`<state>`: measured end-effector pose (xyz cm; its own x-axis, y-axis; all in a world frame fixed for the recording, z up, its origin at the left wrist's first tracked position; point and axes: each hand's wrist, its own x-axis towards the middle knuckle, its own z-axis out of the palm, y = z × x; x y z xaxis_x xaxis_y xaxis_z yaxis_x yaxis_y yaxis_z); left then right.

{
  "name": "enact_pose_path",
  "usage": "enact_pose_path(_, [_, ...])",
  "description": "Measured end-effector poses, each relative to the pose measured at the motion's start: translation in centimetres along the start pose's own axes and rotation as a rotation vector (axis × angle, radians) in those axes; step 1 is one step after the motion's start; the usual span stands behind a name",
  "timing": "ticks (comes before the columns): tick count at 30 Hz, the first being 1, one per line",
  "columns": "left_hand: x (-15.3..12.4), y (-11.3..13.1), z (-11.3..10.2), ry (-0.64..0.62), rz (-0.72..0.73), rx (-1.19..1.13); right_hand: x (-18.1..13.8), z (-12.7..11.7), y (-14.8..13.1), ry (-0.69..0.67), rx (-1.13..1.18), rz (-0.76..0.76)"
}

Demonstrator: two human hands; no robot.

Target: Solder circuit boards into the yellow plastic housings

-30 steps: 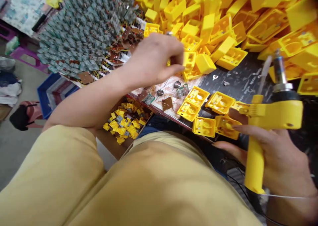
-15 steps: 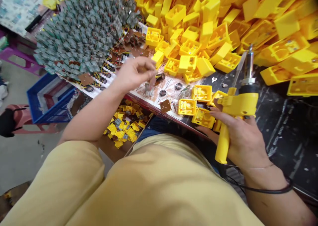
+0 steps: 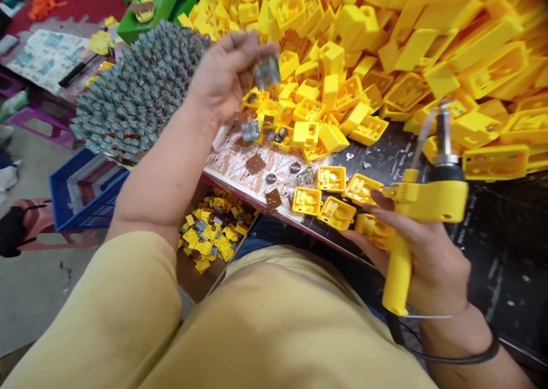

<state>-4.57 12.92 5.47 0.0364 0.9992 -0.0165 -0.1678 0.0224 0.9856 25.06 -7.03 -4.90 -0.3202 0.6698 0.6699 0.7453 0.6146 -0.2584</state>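
Note:
My left hand (image 3: 225,72) is raised over the near edge of the yellow heap, its fingers closed on a small grey-green circuit board (image 3: 268,73), blurred by motion. My right hand (image 3: 428,258) is wrapped round the handle of a yellow pistol-shaped soldering gun (image 3: 432,199), whose metal tip points up and away. Its fingertips are beside an open yellow plastic case (image 3: 373,229); whether they touch it I cannot tell. More open cases (image 3: 307,201) lie in a cluster at the table's near edge. Left of them are a brown board (image 3: 273,199) and small round black parts (image 3: 271,178).
A big heap of yellow cases (image 3: 342,29) covers the back of the table. To the left stands a dense pile of grey circuit boards (image 3: 137,86). Below the edge, a box holds yellow pieces (image 3: 214,229); a blue basket (image 3: 64,206) stands further left.
My left hand has moved up and away from the table's near edge, and a circuit board now shows clearly at its fingers. My right hand still holds the soldering gun. The view has shifted slightly.

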Motion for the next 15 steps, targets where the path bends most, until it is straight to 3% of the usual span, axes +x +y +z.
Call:
enact_pose_path(2, [0.6, 1.7, 0.0, -0.014, 0.051, -0.023, -0.4, -0.1, 0.3, 0.027, 0.025, 0.045])
enact_pose_path(6, [-0.1, 3.9, 0.5, -0.19, 0.127, 0.045, -0.4, -0.1, 0.7, 0.038, 0.047, 0.054])
enact_pose_path(9, [-2.1, 1.8, 1.6, -0.387, 0.179, 0.289, -0.1, -0.4, 0.5, 0.024, 0.05, 0.011])
enact_pose_path(12, [-5.2, -1.8, 3.1, -0.737, 0.069, 0.597, -0.2, -1.3, 0.2, 0.009, 0.027, 0.027])
enact_pose_path(14, [-7.3, -3.7, 4.1, -0.903, 0.13, 0.874, -0.7, -2.4, 0.1, -0.005, 0.011, 0.061])
enact_pose_path(15, [-8.2, -4.3, 4.5, -0.927, 0.21, 1.023, -1.1, -3.1, 0.1, -0.03, 0.014, 0.072])
